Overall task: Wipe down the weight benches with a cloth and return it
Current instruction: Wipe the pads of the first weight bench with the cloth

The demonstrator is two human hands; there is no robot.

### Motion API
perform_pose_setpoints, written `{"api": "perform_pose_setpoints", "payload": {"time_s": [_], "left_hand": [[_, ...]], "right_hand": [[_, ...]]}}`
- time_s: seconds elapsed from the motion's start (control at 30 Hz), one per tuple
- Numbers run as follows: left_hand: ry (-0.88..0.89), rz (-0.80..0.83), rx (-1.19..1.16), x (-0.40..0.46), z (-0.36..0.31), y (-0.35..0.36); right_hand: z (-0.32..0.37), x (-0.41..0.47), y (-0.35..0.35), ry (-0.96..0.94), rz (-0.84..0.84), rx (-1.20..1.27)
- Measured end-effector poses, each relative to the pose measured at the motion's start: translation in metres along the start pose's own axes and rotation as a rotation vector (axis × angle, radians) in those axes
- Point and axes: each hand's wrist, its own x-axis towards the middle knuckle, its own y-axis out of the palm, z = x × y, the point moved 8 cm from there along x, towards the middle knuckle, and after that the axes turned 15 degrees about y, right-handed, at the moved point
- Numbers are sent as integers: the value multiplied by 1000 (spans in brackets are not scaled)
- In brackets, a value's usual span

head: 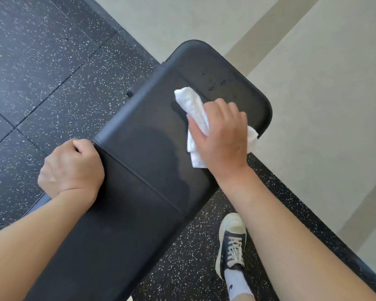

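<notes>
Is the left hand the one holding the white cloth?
No, the right hand grips the cloth on the bench pad, while the left hand grips the pad's edge.

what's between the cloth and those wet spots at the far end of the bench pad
Nothing visible. The right hand holds the white cloth flat on the bench pad, and the dark droplets lie just beyond the cloth's far end on bare pad. The left hand grips the pad's left edge, well clear.

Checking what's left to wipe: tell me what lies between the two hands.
Head view: only bare black bench pad lies between the left hand and the right hand holding the white cloth.
</notes>
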Motion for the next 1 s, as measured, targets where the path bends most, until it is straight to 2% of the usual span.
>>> {"api": "perform_pose_setpoints", "payload": {"time_s": [0.17, 0.33, 0.57, 0.7, 0.87, 1.0], "left_hand": [[-1, -2, -10, 1, 1, 1], [-8, -20, -8, 1, 1, -1], [5, -29, 11, 2, 1, 0], [15, -26, 2, 2, 1, 2], [9, -35, -12, 2, 3, 3], [19, -38, -8, 3, 6, 4]], "right_hand": [[-27, -52, -12, 43, 59, 36], [42, -103, 8, -97, 163, 74], [101, -29, 32, -200, 131, 102], [63, 10, 24, -158, 92, 36], [-14, -35, -10, -119, 84, 48], [24, -91, 0, -220, 162, 70]]}}
